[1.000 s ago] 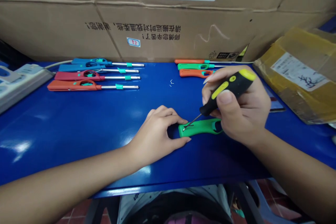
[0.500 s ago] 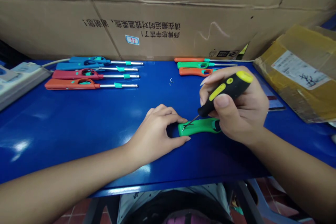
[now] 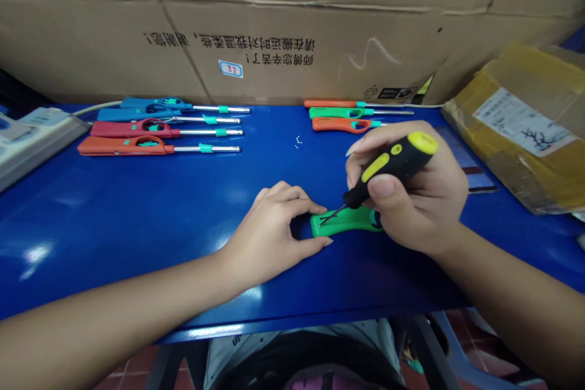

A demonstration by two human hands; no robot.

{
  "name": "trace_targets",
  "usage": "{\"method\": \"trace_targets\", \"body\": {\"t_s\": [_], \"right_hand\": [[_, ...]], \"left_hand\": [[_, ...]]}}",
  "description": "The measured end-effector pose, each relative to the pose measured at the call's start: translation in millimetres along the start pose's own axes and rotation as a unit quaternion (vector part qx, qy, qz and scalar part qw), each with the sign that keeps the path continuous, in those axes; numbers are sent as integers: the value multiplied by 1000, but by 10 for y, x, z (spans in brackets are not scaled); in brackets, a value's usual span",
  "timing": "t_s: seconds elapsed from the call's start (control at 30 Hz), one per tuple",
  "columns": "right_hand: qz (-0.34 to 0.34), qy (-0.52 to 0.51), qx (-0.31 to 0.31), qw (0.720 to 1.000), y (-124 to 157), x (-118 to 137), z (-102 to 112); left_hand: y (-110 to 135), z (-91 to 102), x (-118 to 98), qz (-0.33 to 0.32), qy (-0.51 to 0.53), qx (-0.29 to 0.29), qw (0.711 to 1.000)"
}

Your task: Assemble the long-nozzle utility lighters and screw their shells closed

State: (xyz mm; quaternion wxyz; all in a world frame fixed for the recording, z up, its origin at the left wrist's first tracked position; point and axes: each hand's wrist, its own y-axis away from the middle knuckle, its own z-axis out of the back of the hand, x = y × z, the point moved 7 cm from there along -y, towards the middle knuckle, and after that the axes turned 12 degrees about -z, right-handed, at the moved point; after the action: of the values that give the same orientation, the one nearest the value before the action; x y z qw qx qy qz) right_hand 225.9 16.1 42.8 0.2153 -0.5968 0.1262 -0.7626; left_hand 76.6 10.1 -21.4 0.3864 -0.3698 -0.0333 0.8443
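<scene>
A green long-necked lighter lies on the blue table, its right part hidden by my right hand. My left hand holds its left end between thumb and fingers. In my right hand is a black and yellow screwdriver, slanted down to the left. Its tip touches the lighter's top face near the left end.
Several lighters in blue, red and orange lie at the back left; an orange lighter and others lie at the back right. A power strip stands left, a taped carton right. A large cardboard box borders the back.
The screwdriver has dropped slightly, its tip now sunk closer to the green lighter, and its handle has shifted a little. My left hand has stayed in place.
</scene>
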Motion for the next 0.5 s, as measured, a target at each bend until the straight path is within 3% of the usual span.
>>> {"method": "trace_targets", "body": {"t_s": [0.4,0.5], "right_hand": [[-47,-47,46,997,5,-3,-43],[-44,-47,32,997,-1,1,-20]], "left_hand": [[4,-1,-6,0,-4,5,1000],[2,4,-5,1,-3,7,1000]]}}
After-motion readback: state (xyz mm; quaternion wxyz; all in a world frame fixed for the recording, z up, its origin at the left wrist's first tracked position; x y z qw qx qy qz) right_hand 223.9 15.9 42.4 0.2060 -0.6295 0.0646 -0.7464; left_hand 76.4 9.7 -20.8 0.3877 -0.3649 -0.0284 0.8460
